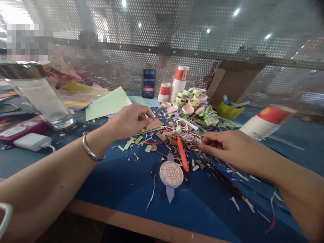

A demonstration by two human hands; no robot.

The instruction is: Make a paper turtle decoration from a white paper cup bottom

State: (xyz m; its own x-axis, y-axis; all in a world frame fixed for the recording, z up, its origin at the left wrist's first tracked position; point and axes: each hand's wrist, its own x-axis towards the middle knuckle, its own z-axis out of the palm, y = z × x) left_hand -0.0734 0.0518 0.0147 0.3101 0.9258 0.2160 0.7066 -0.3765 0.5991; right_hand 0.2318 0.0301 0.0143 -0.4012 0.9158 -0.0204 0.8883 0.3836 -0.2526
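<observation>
My left hand (134, 118) has curled fingers, their tips at a piece of brown cardboard (155, 125); whether they grip it is unclear. Over the paper scraps on the right, my right hand (224, 145) is closed in a pinch, and what sits between its fingertips is hidden. Between the hands lies an orange-red marker (183, 154). Nearer to me is a round paper-cup base (171, 173) with an orange grid drawn on it and purple paper tabs sticking out at top and bottom. Many cut scraps (152, 147) lie around the hands.
Behind are a heap of similar round pieces (187, 109) with green tabs, stacked paper cups (180, 84) and a phone (149, 83). Green paper (108, 104) and a glass of water (48, 101) stand left. A tilted cup stack (265, 121) is right, before a cardboard box (231, 81).
</observation>
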